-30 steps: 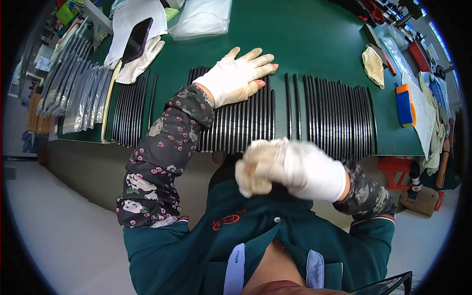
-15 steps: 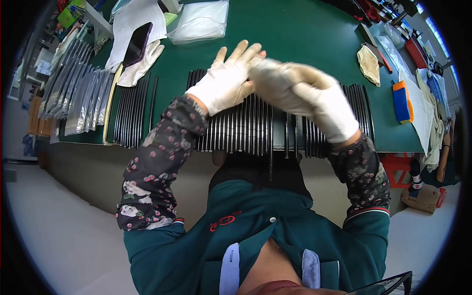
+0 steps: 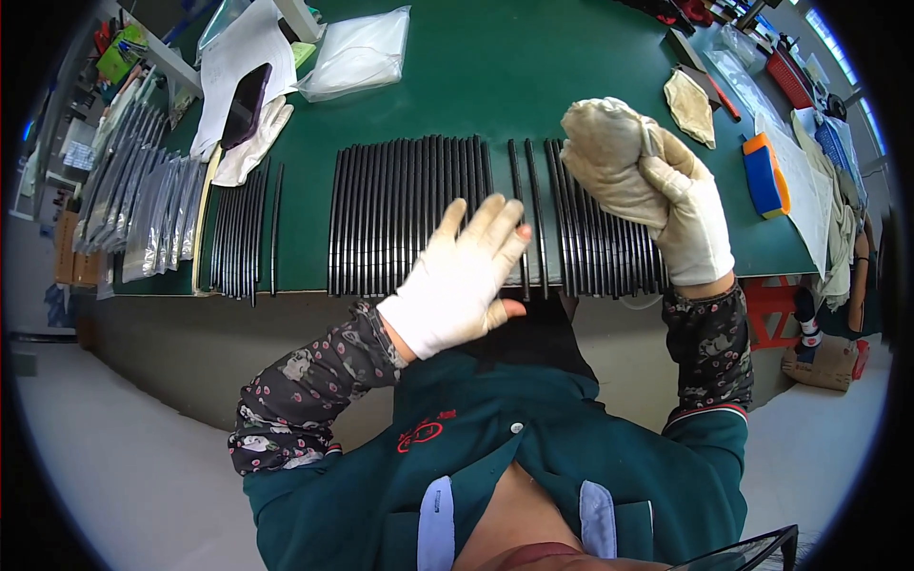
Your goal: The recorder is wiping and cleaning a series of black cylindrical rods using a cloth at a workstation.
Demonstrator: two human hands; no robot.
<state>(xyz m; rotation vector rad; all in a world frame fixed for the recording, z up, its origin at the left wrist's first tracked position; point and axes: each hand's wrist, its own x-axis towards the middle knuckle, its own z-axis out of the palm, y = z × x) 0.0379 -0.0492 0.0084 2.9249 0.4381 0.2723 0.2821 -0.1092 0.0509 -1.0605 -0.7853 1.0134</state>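
In a white glove, my left hand (image 3: 464, 278) is open, fingers spread, over the near ends of a wide row of slim black rods (image 3: 411, 190) lying side by side. My right hand (image 3: 693, 214), also gloved, is closed round a stained cream cloth pad (image 3: 609, 157). The pad is above the far ends of a second row of black rods (image 3: 609, 249). Between the two rows lie a couple of separate rods (image 3: 539, 214). Whether either hand touches the rods cannot be made out.
On the left of the green table (image 3: 495, 67) are a smaller rod group (image 3: 238, 233), bagged bundles (image 3: 157, 224), a phone (image 3: 247, 105) on papers and a loose glove (image 3: 252, 152). A plastic bag (image 3: 357, 48) lies at the back. Rightward are a cloth (image 3: 689, 107) and a blue-orange block (image 3: 764, 176).
My left hand has drawn back toward the table's near edge. The right hand has moved right with the cloth pad, apart from the left. The rod jutting far over the edge no longer does.
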